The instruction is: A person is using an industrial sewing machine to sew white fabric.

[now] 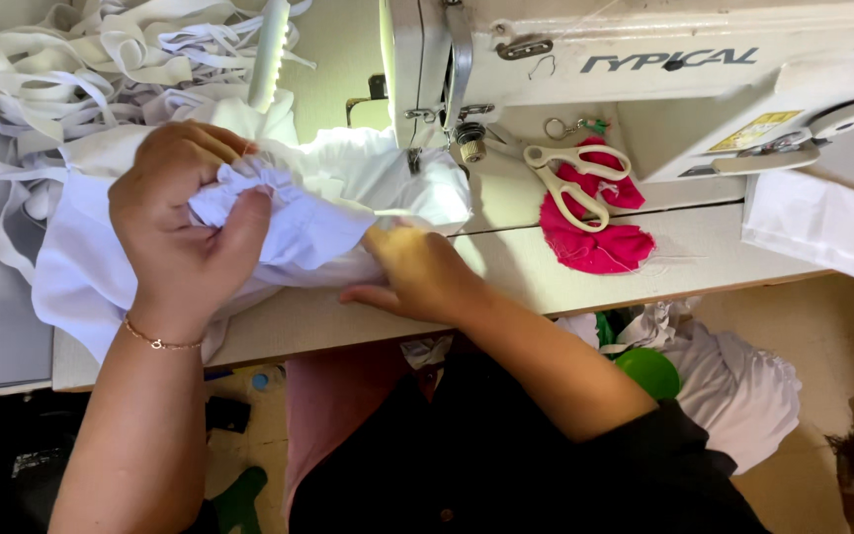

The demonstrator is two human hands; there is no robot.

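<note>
Both hands, left hand [185, 213] and right hand [417, 272], bunch white fabric [318, 213], hiding fingertips.

White sewing machine [644, 69] stands along the upper right of the frame. Cream-handled scissors [575, 178] lie on a pink cloth scrap [600, 247] beneath its arm. Tangled white strips [101, 49] are heaped at upper left. Folded white cloth [822, 222] sits at right edge. Green round object [649, 371] shows below the table [546, 282], beside bunched white fabric [743, 396] at lower right.
</note>
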